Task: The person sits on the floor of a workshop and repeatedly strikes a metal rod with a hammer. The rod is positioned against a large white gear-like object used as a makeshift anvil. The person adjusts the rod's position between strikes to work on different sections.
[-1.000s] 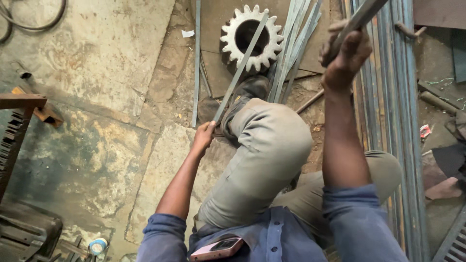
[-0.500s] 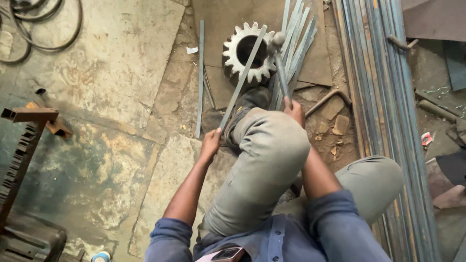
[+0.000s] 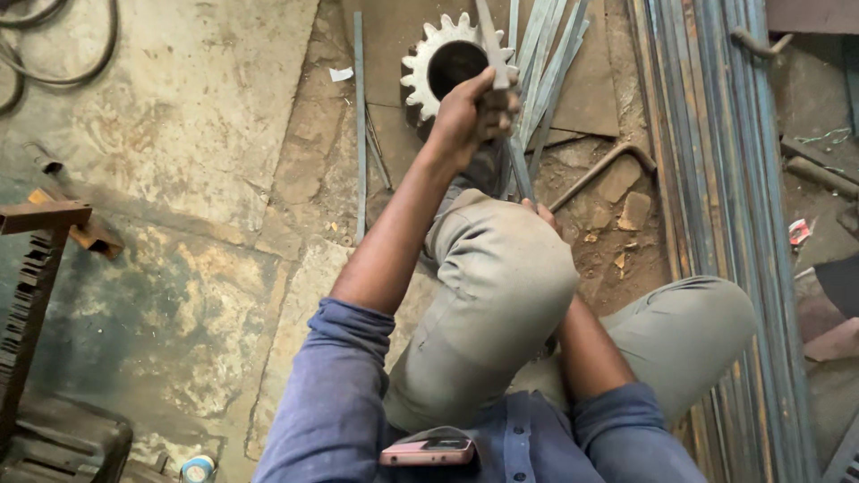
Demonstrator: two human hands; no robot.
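Nearest the camera, a pink phone (image 3: 428, 452) sat in the chest pocket of the person's blue shirt (image 3: 537, 438), at about six o'clock in the view. Above it rose the bent knee in grey trousers (image 3: 501, 295), filling the centre.

The right hand (image 3: 541, 213) was almost wholly hidden behind that knee, just past centre towards one o'clock; only a few fingertips showed at the knee's edge, close to the lower end of the flat metal strip (image 3: 514, 165). How far it was open, and whether it gripped the strip, could not be told.

Farther out, towards twelve o'clock, the left hand (image 3: 470, 114) was closed in a fist around the same flat metal strip, which ran up from the knee, through the fist and on towards the top edge. The strip stood steeply tilted, crossing in front of the large toothed gear (image 3: 420, 72) lying flat on the floor just beyond the hand.

Beside the gear, at about one o'clock, a fan of loose flat strips (image 3: 550, 54) leaned together. A single thin bar (image 3: 359, 125) lay on the floor at eleven o'clock, and a bent rod (image 3: 604, 170) lay at two o'clock near broken stones. A long stack of metal bars (image 3: 725, 224) ran along the three o'clock side. At nine o'clock stood a rusty metal frame (image 3: 36, 268), and a dark cable (image 3: 72, 54) curled at ten o'clock, farthest off.
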